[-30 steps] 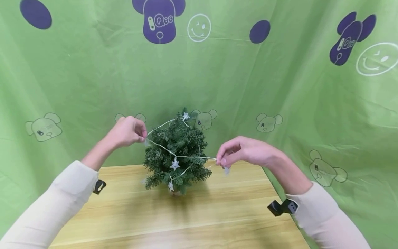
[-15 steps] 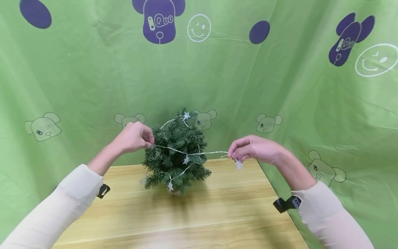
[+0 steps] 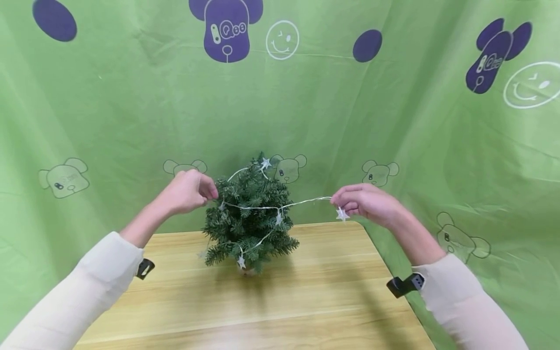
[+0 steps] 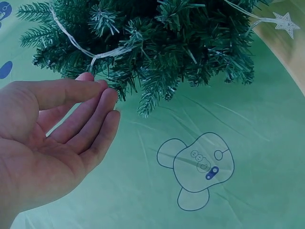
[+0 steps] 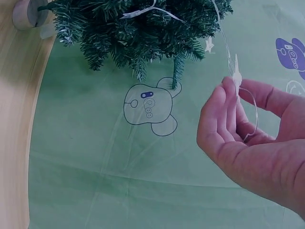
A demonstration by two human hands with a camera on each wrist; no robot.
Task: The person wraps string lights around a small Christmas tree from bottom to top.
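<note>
A small artificial Christmas tree (image 3: 251, 218) stands on the wooden table, wound with a string of star lights (image 3: 258, 208). My left hand (image 3: 191, 191) is at the tree's left side, thumb and fingers close together. Its fingertips are right by a short lead of the string in the left wrist view, and nothing shows between them. Off to the right, my right hand (image 3: 365, 201) pinches the light string between thumb and fingers. A clear star (image 3: 342, 214) dangles below those fingers. The string stretches from the right hand to the tree's front, where another star (image 3: 279, 218) hangs.
One star (image 3: 265, 163) is near the treetop, and another (image 3: 241, 262) hangs at the lower front by the round base (image 3: 246, 271). The wooden table (image 3: 262, 311) spreads in front. A green printed curtain (image 3: 315, 107) rises behind and along the right side.
My right hand has moved right and up, drawing the string across the tree's front. The left hand has moved slightly right, and the string's left part now lies against the branches beside its fingertips.
</note>
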